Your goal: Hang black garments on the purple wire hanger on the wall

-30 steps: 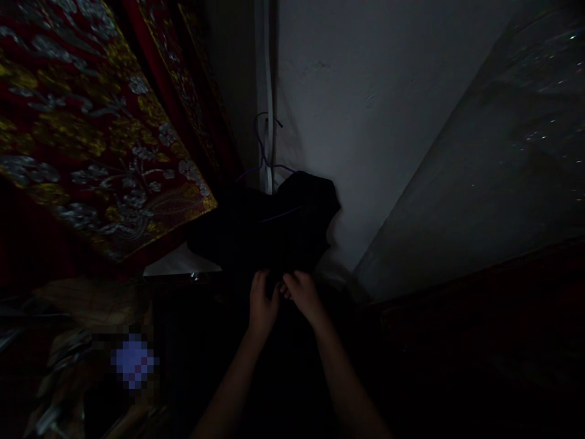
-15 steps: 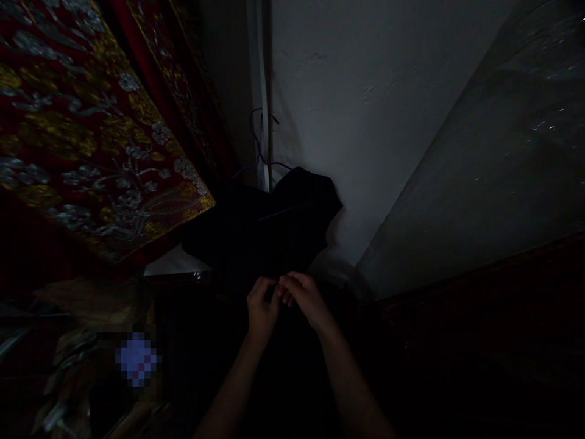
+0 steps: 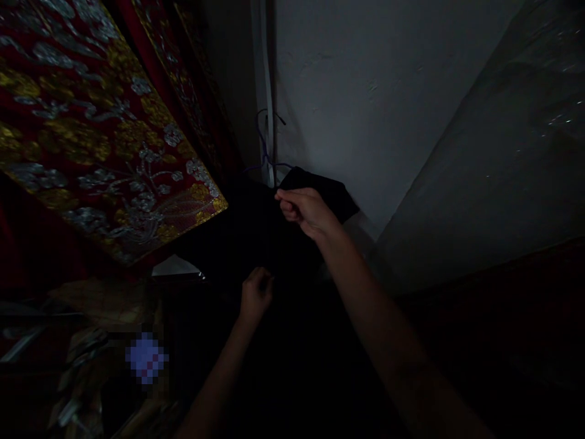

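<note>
At the black garment's upper edge, our right hand [image 3: 305, 210] has its grip narrow, thumb and finger pinched by the black garment [image 3: 247, 225]; lower, our left hand [image 3: 256, 292] curls against it, its hold too dark to tell. The garment hangs on a hanger [image 3: 265, 155], before a pale wall [image 3: 356, 110], right of red embroidered cloth [image 3: 132, 140].

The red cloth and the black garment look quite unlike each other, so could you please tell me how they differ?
The red cloth has gold and silver floral patterning, while the black garment shows no pattern in this light. The cloth comes to a sharp corner with straight edges; the garment has an uneven outline beneath a thin hanger. The left hand and right hand are at the garment, not the cloth. Both are dimly lit fabric.
</note>
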The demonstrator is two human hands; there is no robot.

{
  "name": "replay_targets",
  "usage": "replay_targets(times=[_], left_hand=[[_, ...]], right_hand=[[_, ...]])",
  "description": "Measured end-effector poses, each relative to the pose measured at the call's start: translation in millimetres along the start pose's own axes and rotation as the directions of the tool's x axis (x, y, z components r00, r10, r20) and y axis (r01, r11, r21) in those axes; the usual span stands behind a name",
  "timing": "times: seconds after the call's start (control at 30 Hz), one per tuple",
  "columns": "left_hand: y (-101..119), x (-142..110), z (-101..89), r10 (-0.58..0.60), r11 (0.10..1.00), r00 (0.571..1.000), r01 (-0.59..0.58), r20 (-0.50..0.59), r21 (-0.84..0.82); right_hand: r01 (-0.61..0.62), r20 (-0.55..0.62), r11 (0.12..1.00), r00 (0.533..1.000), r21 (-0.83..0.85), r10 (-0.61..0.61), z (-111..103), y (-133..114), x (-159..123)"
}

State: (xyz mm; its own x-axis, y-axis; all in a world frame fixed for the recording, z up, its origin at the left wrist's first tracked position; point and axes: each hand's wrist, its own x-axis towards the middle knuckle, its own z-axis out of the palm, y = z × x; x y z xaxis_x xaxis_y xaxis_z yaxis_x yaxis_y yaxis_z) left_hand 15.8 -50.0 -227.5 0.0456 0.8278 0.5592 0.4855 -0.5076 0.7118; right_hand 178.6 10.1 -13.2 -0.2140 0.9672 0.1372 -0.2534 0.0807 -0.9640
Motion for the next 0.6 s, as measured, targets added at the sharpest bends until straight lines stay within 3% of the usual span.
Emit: replay_targets(times=[0.13, 0.2, 0.27, 0.37, 0.47, 0.6], left_hand=[[1, 28, -21.0, 0.012, 1.000, 0.996, -0.013, 0.089, 0.010], [21, 48, -35.7, 0.044, 0.999, 0.996, -0.044, 0.078, 0.000], [52, 71, -50.4, 0.147, 0.989, 0.989, -0.147, -0.024, -0.026], [102, 109, -66.7, 0.369, 0.929, 0.910, -0.367, -0.191, 0.046], [133, 139, -72.3, 0.495, 0.866, 0.859, -0.476, -0.130, 0.150], [141, 154, -68.6, 0.550, 0.826, 0.830, -0.524, -0.091, 0.210]], right_hand=[[0.061, -0.016, 0.997, 0.998, -0.053, -0.062, 11, -9, -10], [0.097, -0.032, 0.992, 0.994, -0.081, -0.100, 12, -7, -20], [0.140, -0.059, 0.983, 0.987, -0.121, -0.148, 10, -6, -28], [0.214, -0.074, 0.955, 0.970, -0.203, -0.233, 5, -13, -35], [0.271, -0.025, 0.920, 0.957, -0.283, -0.289, -1, -20, -38], [0.340, -0.031, 0.852, 0.923, -0.398, -0.382, -7, -6, -29]])
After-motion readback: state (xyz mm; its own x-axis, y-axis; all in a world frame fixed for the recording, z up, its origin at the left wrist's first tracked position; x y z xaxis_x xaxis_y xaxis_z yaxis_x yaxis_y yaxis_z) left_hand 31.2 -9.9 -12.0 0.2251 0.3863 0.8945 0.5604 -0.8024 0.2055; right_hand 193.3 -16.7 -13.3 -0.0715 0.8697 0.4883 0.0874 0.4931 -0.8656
